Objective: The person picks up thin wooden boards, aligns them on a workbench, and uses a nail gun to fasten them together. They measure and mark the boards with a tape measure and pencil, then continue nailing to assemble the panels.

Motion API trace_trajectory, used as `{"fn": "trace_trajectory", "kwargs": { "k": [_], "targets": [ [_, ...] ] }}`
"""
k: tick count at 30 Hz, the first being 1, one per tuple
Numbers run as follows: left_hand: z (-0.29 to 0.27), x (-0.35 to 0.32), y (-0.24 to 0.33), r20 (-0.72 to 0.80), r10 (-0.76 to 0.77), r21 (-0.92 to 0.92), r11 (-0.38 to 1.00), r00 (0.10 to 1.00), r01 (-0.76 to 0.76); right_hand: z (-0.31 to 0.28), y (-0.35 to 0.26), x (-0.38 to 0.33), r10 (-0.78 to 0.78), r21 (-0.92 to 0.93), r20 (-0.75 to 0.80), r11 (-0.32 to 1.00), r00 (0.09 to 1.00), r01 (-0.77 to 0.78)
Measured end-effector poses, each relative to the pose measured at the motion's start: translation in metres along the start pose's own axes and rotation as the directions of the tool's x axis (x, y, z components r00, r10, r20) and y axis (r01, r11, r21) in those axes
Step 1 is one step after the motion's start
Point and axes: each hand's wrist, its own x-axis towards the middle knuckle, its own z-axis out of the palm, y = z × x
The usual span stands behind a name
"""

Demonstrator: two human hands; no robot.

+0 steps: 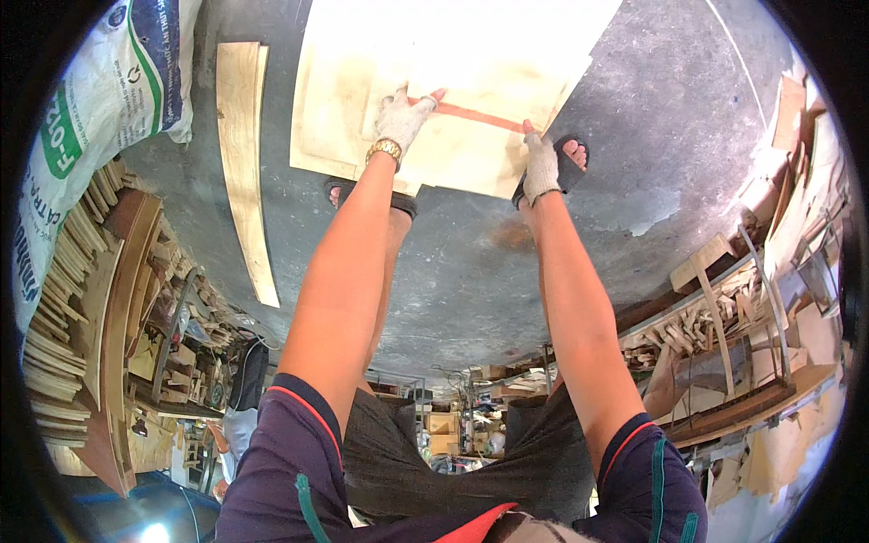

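— Where is the pale wooden panel (493,77)?
— It lies on the grey floor (462,271); the left hand (405,119) has its fingers spread upon it, beside the reddish strip (480,114); the right hand (541,165) is at its right edge; if those fingers grip, I cannot tell.
— How will it handle?
— Probably stiff, wide, slightly slippery under gloves; I would hold two opposite edges.

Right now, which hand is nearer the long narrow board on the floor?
Left. Your left hand sits to the right of the long narrow board; your right hand is farther right.
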Motion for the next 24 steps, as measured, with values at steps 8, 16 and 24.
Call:
{"fn": "trace_trajectory", "kwargs": {
  "k": [8, 16, 24],
  "targets": [
    [-0.053, -0.109, -0.04, 0.263, 0.0, -0.048, 0.999, 0.965, 0.013, -0.041, 0.005, -0.129, 0.144, -0.132, 0.222, 0.984, 0.964, -0.116],
    [-0.095, -0.343, -0.026, -0.035, -0.189, -0.165, 0.97, 0.981, 0.181, -0.186, -0.079, -0.311, 0.119, -0.035, 0.502, 0.993, 0.857, -0.117],
    [-0.124, -0.461, 0.052, -0.111, 0.348, -0.085, 0.93, 0.931, -0.358, -0.31, -0.027, -0.478, -0.436, 0.737, 0.395, 0.676, 0.808, 0.004]
  ]
}}
